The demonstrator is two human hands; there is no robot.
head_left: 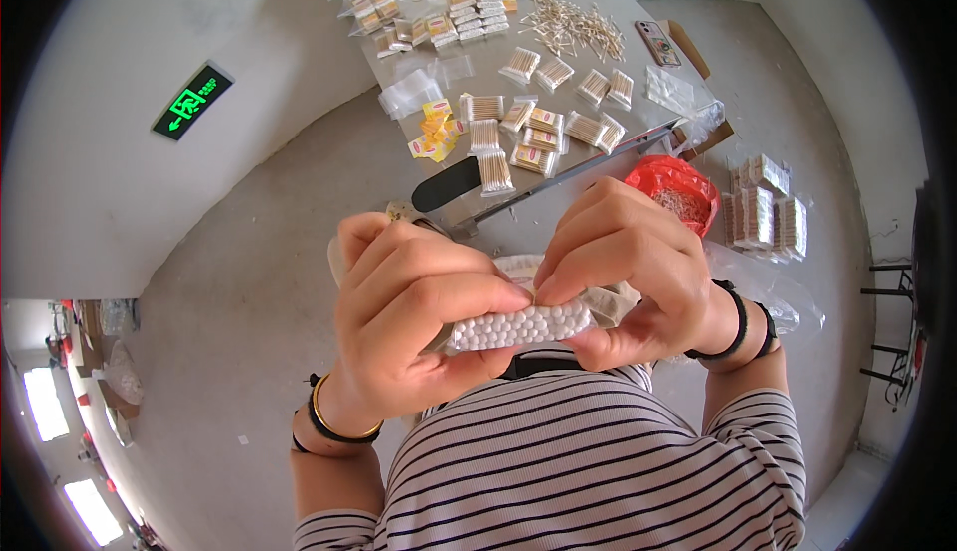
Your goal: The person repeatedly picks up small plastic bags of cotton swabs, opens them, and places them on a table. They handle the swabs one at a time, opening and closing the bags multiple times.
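Observation:
Close to my chest, a pack of cotton swabs [521, 327] is held between both hands, its white cotton tips facing me. My left hand [409, 302] is closed on the pack's left end, thumb and fingers pinching it. On the other end, my right hand [633, 267] grips with thumb below and fingertips at the upper edge. The two hands' fingertips nearly meet along the top of the pack. Whether a bag covers the far side is hidden by my fingers.
Beyond my hands, a grey table [399, 113] bears bagged swab packs [483, 136], loose swabs [573, 28], yellow cards [437, 133], clear bags [411, 93] and a phone [657, 43]. A red bag [678, 192] sits right of the table, near stacked swab packs [763, 212].

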